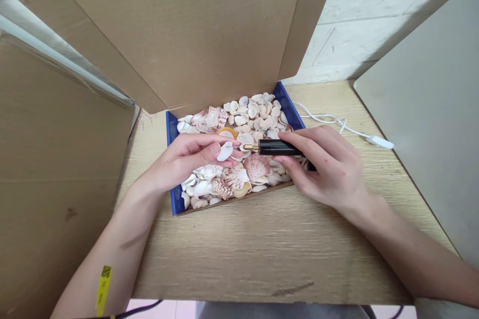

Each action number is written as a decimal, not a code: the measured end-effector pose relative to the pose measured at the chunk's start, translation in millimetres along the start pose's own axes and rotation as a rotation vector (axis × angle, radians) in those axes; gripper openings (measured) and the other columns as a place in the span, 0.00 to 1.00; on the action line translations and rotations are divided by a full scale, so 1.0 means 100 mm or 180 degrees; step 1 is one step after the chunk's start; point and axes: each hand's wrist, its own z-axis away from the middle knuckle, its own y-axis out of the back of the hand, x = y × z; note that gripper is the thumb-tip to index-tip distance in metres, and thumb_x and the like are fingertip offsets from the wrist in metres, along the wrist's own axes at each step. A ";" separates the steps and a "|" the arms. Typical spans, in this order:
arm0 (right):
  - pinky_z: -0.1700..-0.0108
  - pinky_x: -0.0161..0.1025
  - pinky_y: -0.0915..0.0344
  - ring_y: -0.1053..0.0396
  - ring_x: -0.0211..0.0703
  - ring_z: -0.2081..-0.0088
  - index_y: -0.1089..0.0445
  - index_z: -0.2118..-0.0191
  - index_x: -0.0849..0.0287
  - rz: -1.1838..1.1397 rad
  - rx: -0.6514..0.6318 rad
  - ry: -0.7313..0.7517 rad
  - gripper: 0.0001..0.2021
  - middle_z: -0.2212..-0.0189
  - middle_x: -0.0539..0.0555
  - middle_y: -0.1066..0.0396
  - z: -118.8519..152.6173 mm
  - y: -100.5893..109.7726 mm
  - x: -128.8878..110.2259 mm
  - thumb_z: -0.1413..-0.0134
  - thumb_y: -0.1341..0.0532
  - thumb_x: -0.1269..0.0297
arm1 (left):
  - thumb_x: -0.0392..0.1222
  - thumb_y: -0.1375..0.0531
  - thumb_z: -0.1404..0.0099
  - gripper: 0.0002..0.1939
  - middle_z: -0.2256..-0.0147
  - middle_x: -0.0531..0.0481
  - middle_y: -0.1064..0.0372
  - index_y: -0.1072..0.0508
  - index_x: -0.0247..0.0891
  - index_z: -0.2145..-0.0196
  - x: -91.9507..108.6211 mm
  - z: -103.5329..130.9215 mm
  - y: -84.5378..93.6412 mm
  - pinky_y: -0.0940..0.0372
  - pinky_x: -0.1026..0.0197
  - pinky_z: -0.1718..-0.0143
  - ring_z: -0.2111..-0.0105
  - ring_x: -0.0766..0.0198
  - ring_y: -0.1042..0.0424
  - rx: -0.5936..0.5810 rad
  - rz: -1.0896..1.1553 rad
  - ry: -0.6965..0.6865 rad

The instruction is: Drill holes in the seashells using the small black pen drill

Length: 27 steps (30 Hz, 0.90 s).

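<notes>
Between the thumb and fingers of my left hand (192, 157) is a small white seashell (225, 151), held above a blue-sided tray (173, 194) full of shells. My right hand (324, 164) is wrapped round a black mini drill (277, 147) with a brass chuck. The drill lies level and its thin bit points left at the white shell. Bit and shell are close together; whether the tip has gone into the shell I cannot tell. Below the hands lie a pinkish scallop shell (256, 167), a spiral brown-banded shell (221, 188) and many pale shells.
A white cable (325, 118) with an inline piece (379, 141) runs along the wooden table (232, 254) at right. Cardboard panels (179, 25) stand behind and at left. A grey panel (430, 89) leans at right. A yellow tag (102, 291) is by my left forearm.
</notes>
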 end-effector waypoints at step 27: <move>0.71 0.36 0.37 0.31 0.40 0.72 0.31 0.62 0.61 0.0136 -0.0367 -0.0128 0.15 0.72 0.53 0.28 -0.01 0.02 0.00 0.44 0.40 0.52 | 0.38 0.33 0.45 0.12 0.61 0.53 0.21 0.20 0.52 0.62 0.04 -0.02 -0.05 0.26 0.62 0.60 0.65 0.62 0.21 0.0584 -0.1285 -0.0053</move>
